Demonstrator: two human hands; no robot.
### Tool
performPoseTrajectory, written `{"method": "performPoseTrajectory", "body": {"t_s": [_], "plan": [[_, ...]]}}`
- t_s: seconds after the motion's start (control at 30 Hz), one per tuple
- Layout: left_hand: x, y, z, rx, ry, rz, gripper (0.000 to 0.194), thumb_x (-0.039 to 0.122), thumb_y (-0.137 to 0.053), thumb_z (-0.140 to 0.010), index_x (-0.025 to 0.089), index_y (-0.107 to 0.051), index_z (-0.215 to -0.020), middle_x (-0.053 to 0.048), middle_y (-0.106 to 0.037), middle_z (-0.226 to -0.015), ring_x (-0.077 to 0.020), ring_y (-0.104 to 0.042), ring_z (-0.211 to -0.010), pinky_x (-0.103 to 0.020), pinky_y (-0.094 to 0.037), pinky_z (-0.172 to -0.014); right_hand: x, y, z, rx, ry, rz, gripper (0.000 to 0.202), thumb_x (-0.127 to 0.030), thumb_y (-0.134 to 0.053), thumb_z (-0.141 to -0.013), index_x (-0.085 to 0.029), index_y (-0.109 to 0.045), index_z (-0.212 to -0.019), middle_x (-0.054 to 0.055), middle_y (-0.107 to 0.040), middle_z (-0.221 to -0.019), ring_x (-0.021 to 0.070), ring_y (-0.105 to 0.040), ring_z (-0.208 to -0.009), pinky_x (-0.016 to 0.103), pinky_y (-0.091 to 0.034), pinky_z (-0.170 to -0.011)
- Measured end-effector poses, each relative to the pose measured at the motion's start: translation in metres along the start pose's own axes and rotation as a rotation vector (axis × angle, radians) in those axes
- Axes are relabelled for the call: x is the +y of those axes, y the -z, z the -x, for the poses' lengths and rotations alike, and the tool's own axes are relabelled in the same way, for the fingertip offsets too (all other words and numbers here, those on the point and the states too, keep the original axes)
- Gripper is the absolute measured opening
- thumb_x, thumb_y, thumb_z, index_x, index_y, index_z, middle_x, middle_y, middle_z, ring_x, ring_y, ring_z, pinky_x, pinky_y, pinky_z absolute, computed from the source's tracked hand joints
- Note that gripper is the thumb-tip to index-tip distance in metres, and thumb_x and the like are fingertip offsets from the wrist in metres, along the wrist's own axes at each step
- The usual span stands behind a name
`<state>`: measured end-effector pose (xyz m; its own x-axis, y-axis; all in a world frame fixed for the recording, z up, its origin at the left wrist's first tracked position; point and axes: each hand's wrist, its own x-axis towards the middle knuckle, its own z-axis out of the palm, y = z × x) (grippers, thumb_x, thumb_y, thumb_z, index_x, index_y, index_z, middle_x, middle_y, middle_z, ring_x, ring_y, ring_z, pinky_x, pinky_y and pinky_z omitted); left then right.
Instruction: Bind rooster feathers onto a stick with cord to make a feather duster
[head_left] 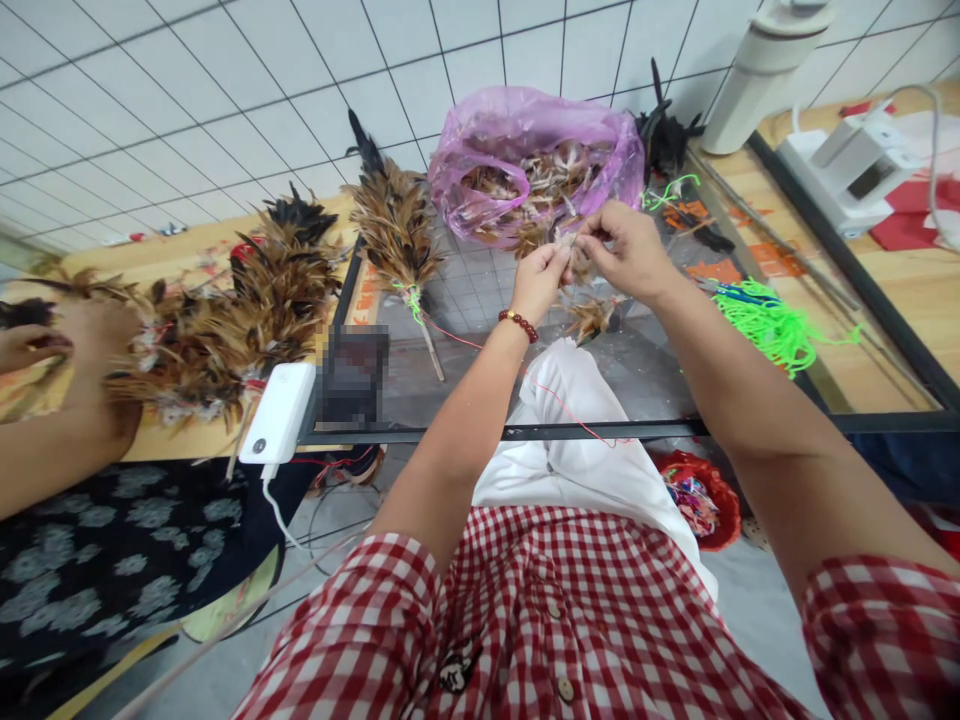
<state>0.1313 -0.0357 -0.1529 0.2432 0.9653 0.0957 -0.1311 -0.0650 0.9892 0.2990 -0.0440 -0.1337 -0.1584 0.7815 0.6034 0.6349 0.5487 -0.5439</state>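
Observation:
Both my hands meet just in front of a pink plastic bag (626,165) of brown and white feathers (570,170). My left hand (541,278), with a beaded bracelet at the wrist, pinches the pale base of a small feather bunch. The fingers of my right hand (626,245) are closed at the same pale bit from the other side. A loose feather tuft (591,318) lies on the glass below my hands. To the left, a feather bundle on a stick (397,225) is bound with green cord, and a thin red thread runs from it toward my left forearm.
Green cords (776,325) lie to the right, near a power strip (832,185) and a white bottle (757,75). On the left are a power bank (277,412), more feather bundles (277,290) and another person's hands (94,335). A red basket (724,500) stands below the black-framed table edge.

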Motion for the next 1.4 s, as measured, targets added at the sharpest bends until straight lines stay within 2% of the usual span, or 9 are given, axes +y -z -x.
{"method": "performPoseTrajectory", "body": {"t_s": [0.2,0.47,0.73,0.87,1.03,1.1,1.2,1.27,1.4], "plan": [[0.002,-0.002,0.001,-0.013,0.039,0.143,0.04,0.048,-0.071,-0.097,0.019,-0.058,-0.073,0.006,-0.049,-0.058,-0.0056,-0.052,-0.056,-0.02,-0.048,-0.062,0.002,-0.005,-0.004,0.061,-0.192,-0.324,0.034,-0.055,-0.078,-0.089,-0.024,-0.074,-0.102,0.006,-0.074,-0.096,0.0228,-0.07,-0.094,0.042,-0.059,-0.089],[0.011,-0.006,0.009,-0.091,0.131,0.239,0.036,0.044,-0.066,-0.101,0.018,-0.058,-0.077,0.007,-0.047,-0.057,-0.0038,-0.05,-0.053,-0.018,-0.049,-0.061,-0.021,-0.005,0.001,-0.183,-0.429,-0.825,0.042,-0.058,-0.088,-0.08,-0.023,-0.076,-0.098,0.0,-0.069,-0.07,0.0171,-0.068,-0.067,0.033,-0.06,-0.064],[0.006,-0.003,-0.001,-0.131,-0.022,0.077,0.027,0.045,-0.074,-0.095,0.019,-0.068,-0.091,0.001,-0.068,-0.075,-0.0103,-0.071,-0.076,-0.026,-0.059,-0.077,-0.028,-0.002,-0.003,0.003,-0.431,-0.707,0.041,-0.053,-0.093,-0.072,-0.023,-0.065,-0.068,0.001,-0.062,-0.067,0.0161,-0.06,-0.063,0.032,-0.053,-0.055],[0.005,-0.002,0.0,-0.178,-0.009,-0.002,0.035,0.052,-0.073,-0.094,0.019,-0.068,-0.082,0.001,-0.061,-0.066,-0.0121,-0.068,-0.07,-0.028,-0.058,-0.073,-0.028,-0.008,-0.002,-0.031,-0.453,-0.725,0.044,-0.057,-0.089,-0.073,-0.024,-0.062,-0.069,0.002,-0.057,-0.065,0.0172,-0.057,-0.062,0.035,-0.051,-0.056],[0.009,-0.002,0.005,-0.178,0.058,-0.038,0.035,0.045,-0.073,-0.095,0.019,-0.066,-0.074,0.004,-0.051,-0.056,-0.0089,-0.057,-0.058,-0.025,-0.051,-0.065,-0.013,-0.017,-0.004,-0.088,-0.535,-0.804,0.045,-0.062,-0.077,-0.08,-0.026,-0.053,-0.07,-0.002,-0.043,-0.058,0.0177,-0.051,-0.059,0.037,-0.051,-0.06],[0.011,-0.003,0.006,-0.157,0.065,-0.046,0.035,0.04,-0.074,-0.095,0.018,-0.064,-0.07,0.005,-0.051,-0.055,-0.0076,-0.054,-0.055,-0.024,-0.05,-0.065,-0.007,-0.015,-0.006,-0.031,-0.577,-0.835,0.042,-0.055,-0.076,-0.085,-0.026,-0.05,-0.07,-0.003,-0.04,-0.058,0.0165,-0.048,-0.059,0.035,-0.05,-0.063],[0.012,-0.002,0.006,-0.085,0.044,-0.053,0.032,0.037,-0.073,-0.096,0.018,-0.065,-0.071,0.004,-0.054,-0.057,-0.0079,-0.055,-0.057,-0.025,-0.05,-0.068,-0.006,-0.009,-0.008,0.084,-0.736,-0.862,0.032,-0.027,-0.071,-0.091,-0.024,-0.051,-0.066,-0.005,-0.039,-0.053,0.0125,-0.039,-0.055,0.031,-0.042,-0.062],[0.011,0.0,0.003,-0.015,0.029,-0.057,0.03,0.038,-0.073,-0.095,0.018,-0.068,-0.073,0.003,-0.057,-0.059,-0.0093,-0.059,-0.061,-0.026,-0.051,-0.071,-0.007,-0.005,-0.008,0.043,-0.795,-0.802,0.03,-0.01,-0.067,-0.088,-0.021,-0.055,-0.063,-0.005,-0.042,-0.049,0.01,-0.033,-0.052,0.03,-0.035,-0.058],[0.008,0.006,-0.004,0.121,0.0,-0.042,0.026,0.04,-0.073,-0.095,0.02,-0.071,-0.08,0.001,-0.063,-0.066,-0.0122,-0.066,-0.071,-0.027,-0.053,-0.075,-0.011,-0.009,-0.004,-0.042,-0.713,-0.82,0.027,-0.017,-0.081,-0.081,-0.019,-0.06,-0.065,-0.005,-0.046,-0.05,0.0085,-0.036,-0.05,0.027,-0.033,-0.053]]}}
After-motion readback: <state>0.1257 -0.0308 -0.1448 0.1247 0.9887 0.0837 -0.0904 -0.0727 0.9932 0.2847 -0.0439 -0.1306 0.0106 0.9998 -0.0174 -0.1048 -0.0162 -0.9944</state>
